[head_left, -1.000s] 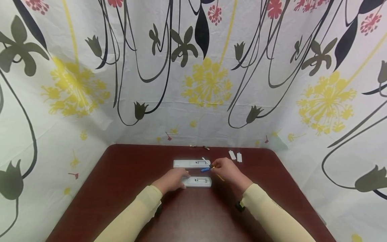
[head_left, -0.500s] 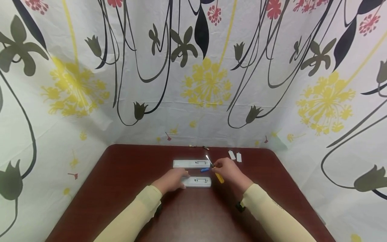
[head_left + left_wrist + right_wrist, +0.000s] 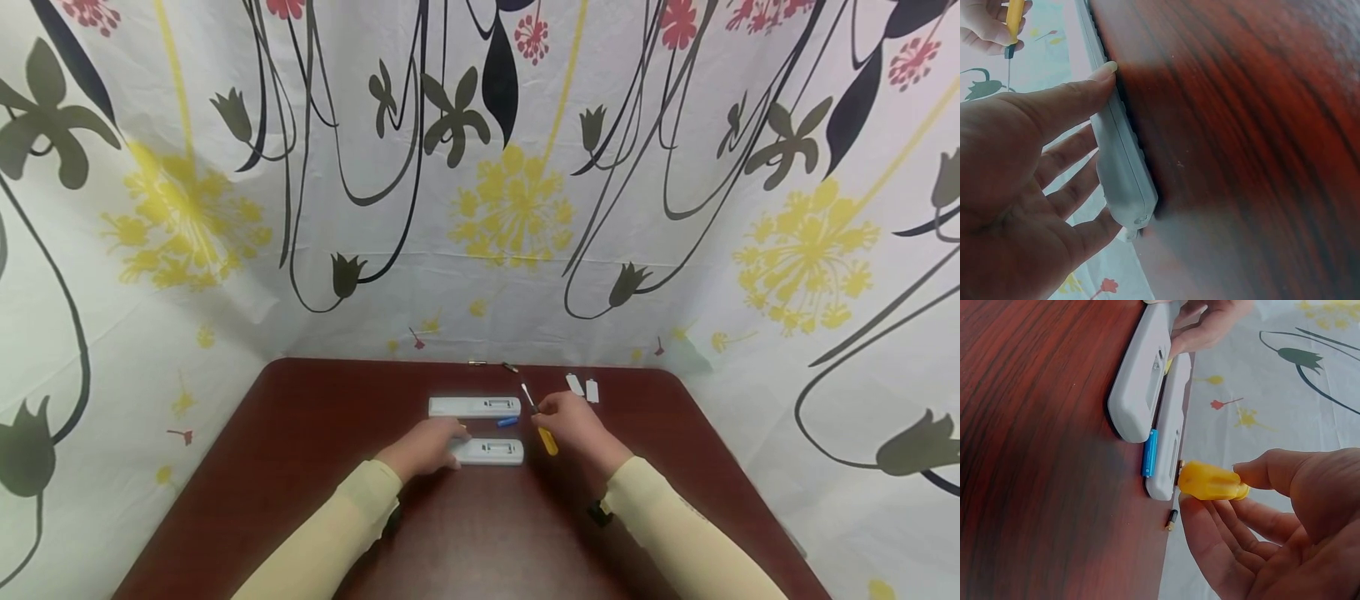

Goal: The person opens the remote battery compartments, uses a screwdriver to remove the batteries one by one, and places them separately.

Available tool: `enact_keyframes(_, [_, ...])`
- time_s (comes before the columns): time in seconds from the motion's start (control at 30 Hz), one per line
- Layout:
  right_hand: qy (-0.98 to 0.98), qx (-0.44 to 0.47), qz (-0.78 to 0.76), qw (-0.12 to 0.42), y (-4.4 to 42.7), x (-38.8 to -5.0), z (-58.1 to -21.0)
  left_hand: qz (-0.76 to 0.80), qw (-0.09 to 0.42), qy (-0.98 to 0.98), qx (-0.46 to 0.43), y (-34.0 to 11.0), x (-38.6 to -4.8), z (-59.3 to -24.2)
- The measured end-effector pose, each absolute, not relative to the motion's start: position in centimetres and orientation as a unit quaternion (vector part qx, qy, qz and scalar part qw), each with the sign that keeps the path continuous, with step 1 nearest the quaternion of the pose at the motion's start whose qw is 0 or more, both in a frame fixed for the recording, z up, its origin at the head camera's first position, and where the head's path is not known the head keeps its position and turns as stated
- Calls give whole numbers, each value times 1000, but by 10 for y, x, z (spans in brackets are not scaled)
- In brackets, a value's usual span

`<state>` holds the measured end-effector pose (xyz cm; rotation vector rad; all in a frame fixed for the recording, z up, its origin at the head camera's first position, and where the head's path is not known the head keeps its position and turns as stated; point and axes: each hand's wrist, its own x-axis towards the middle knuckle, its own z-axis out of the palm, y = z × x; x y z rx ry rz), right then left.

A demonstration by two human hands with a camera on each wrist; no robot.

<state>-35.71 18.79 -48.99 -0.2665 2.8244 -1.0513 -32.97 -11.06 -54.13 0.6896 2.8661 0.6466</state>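
Observation:
My left hand (image 3: pixel 426 446) holds the left end of the nearer white remote control (image 3: pixel 495 451), thumb on its near side and fingers on the far side. Its battery compartment faces up, uncovered. In the left wrist view, the thumb presses the edge of that remote (image 3: pixel 1124 169). My right hand (image 3: pixel 573 423) pinches a screwdriver (image 3: pixel 547 439) with a yellow handle, its metal shaft pointing away from me. In the right wrist view the yellow handle (image 3: pixel 1210 481) sits between thumb and fingers. Between the two remotes lies a blue battery (image 3: pixel 507 422).
A second white remote control (image 3: pixel 457 407) lies just beyond, its compartment also uncovered. Two white battery covers (image 3: pixel 574 384) rest at the back right. Two small batteries (image 3: pixel 477 362) lie near the table's (image 3: pixel 337 400) far edge. A flowered cloth (image 3: pixel 510 317) hangs behind.
The screwdriver has swung from pointing left over the far remote to pointing away, and shifted slightly right, clear of the blue battery. The left hand and both remotes have stayed put.

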Motion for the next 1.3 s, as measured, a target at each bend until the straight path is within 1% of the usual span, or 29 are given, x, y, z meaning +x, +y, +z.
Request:
enact_keyframes(0.27, [936,-88,-336,56,194,-360,-493,212,61,948,230,-111,-329,-542])
enact_keyframes(0.5, [947,-81,-309,38,205,-362,-494,213,61,949,226,-111,-329,-541])
enact_keyframes(1.1, [955,-62,-289,20,230,-362,-494,214,57,947,234,-111,-328,-541])
enact_keyframes(1.3, [954,-49,-293,26,238,-364,-495,211,55,947,238,-111,-328,-541])
